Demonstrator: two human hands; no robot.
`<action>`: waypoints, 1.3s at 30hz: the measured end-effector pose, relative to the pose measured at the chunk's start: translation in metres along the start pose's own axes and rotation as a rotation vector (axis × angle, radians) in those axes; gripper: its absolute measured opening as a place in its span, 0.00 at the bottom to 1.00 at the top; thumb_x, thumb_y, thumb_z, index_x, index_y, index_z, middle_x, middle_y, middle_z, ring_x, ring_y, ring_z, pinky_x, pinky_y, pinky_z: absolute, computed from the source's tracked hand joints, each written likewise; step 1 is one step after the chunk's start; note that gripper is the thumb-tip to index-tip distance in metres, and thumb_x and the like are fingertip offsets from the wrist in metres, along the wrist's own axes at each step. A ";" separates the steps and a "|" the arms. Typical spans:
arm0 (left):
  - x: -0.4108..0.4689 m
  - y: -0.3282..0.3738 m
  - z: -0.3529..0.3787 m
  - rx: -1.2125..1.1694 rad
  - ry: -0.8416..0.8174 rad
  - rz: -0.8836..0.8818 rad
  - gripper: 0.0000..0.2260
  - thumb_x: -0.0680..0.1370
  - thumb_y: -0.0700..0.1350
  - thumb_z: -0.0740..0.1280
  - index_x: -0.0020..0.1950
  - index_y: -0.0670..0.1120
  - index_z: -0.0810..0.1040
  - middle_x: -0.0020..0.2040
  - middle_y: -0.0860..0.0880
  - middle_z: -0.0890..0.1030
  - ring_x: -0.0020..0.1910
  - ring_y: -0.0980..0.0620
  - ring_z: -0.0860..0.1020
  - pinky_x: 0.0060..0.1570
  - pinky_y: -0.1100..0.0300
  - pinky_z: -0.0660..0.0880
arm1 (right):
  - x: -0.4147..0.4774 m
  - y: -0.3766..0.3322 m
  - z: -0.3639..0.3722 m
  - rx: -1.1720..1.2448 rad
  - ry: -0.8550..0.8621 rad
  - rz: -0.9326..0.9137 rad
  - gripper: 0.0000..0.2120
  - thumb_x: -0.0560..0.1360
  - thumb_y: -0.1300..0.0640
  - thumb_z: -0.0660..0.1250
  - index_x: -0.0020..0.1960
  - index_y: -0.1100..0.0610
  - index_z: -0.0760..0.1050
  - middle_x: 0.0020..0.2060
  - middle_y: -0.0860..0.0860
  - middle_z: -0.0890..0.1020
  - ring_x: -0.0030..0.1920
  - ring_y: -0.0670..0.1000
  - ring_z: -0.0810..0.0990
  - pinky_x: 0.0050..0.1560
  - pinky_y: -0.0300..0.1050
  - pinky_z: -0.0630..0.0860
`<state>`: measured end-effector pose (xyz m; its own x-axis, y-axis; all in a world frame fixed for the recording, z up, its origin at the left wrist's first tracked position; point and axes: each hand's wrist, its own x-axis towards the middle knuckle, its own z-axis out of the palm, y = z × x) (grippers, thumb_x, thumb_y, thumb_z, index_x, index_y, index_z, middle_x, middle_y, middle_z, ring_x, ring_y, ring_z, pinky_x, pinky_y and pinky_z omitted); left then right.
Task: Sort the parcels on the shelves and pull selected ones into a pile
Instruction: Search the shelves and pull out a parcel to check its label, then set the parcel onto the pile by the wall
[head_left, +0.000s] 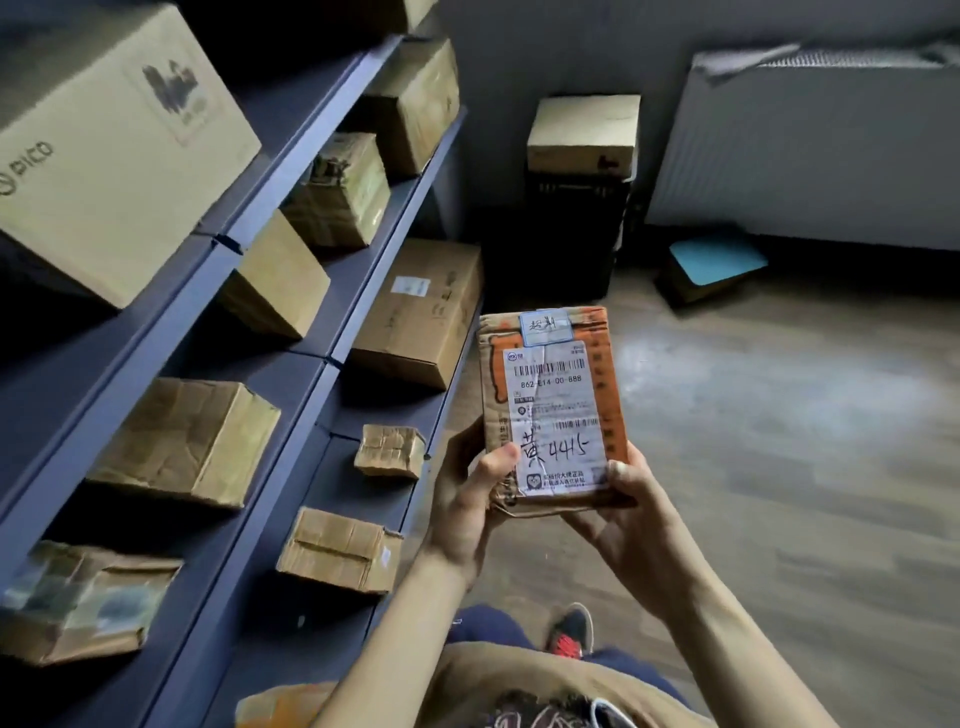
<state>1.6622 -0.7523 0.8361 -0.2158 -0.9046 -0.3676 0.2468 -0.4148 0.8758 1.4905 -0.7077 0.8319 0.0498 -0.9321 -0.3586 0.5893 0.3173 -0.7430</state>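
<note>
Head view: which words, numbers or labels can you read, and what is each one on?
"PICO": side of the large carton at top left.
"862-E14 00 888": printed on the white label of the held parcel.
"4415": handwritten on that label, after one character.
Too blurred to read: blue-edged sticker, the label's fine print, shelved box label.

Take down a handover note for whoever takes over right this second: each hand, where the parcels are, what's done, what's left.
Left hand and right hand: both grip the lower end of one parcel, label up, clear of the shelves.
Other boxes sit on the shelves.
Done: this parcel is off the shelf.
Left: probably add it to the pile or reshelve it, then check the rest. No pile clearly in view.
</note>
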 end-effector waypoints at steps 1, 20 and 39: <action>0.017 0.006 0.011 -0.001 -0.013 0.009 0.19 0.77 0.45 0.69 0.68 0.44 0.80 0.65 0.36 0.82 0.64 0.32 0.80 0.63 0.27 0.73 | 0.014 -0.013 -0.006 0.012 -0.006 -0.007 0.31 0.61 0.49 0.80 0.64 0.50 0.81 0.63 0.60 0.84 0.61 0.57 0.84 0.62 0.56 0.81; 0.417 0.103 0.060 0.018 -0.140 -0.195 0.31 0.72 0.56 0.73 0.72 0.42 0.77 0.66 0.37 0.82 0.65 0.36 0.80 0.68 0.34 0.73 | 0.358 -0.169 -0.060 -0.102 0.228 0.045 0.42 0.65 0.48 0.77 0.77 0.48 0.66 0.69 0.58 0.79 0.69 0.61 0.79 0.73 0.64 0.72; 0.720 0.152 0.133 0.063 0.050 -0.421 0.41 0.61 0.67 0.76 0.72 0.54 0.75 0.62 0.47 0.85 0.58 0.46 0.84 0.48 0.54 0.79 | 0.672 -0.309 -0.137 -0.003 0.183 0.298 0.35 0.65 0.48 0.78 0.69 0.56 0.75 0.53 0.58 0.85 0.45 0.53 0.79 0.46 0.43 0.72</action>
<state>1.4183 -1.4532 0.7462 -0.2389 -0.6620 -0.7104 0.0884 -0.7433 0.6630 1.2315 -1.4082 0.7436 0.0737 -0.7521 -0.6549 0.5685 0.5712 -0.5920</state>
